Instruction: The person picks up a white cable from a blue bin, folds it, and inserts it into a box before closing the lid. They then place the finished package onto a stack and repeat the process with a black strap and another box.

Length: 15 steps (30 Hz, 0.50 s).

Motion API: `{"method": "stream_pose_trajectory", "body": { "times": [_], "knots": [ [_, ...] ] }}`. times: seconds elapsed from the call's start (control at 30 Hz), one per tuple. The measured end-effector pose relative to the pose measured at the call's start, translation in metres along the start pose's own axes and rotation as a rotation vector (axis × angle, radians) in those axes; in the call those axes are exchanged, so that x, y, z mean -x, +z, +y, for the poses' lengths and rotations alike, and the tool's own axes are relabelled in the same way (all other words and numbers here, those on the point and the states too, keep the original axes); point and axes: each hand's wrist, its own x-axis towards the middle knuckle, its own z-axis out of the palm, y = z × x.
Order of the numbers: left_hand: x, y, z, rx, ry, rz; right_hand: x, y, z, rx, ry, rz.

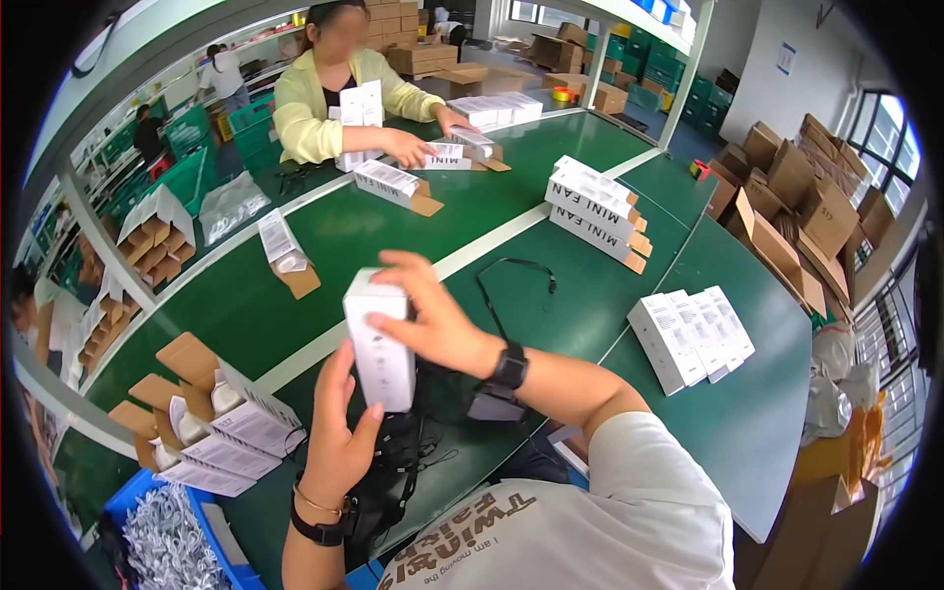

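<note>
Upright between my two hands stands a narrow white box (383, 359) with small grey print on its front. My right hand (433, 310) grips the upper part, thumb on the front and fingers over the top edge, slightly blurred. My left hand (344, 423) holds it low on the left, fingers along the side and thumb at the bottom corner. Left of my left hand, several opened white boxes (236, 433) stand with brown flaps up and white items inside. Black cables (398, 452) lie under and behind the held box.
A blue bin (211, 511) of white cables sits at lower left. Closed white boxes (688, 334) lie at right, stacked ones (595, 211) farther back. Across the green table (452, 324), a co-worker's hands (408, 147) handle similar boxes. Brown cartons (787, 206) are piled beyond the right edge.
</note>
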Motion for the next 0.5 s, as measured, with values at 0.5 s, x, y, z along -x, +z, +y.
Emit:
{"method": "stream_pose_trajectory", "body": {
  "times": [0.5],
  "knots": [
    [-0.008,0.008,0.011,-0.455,0.207,-0.559,0.100,-0.259,0.013,0.887,0.751,-0.701]
  ]
}}
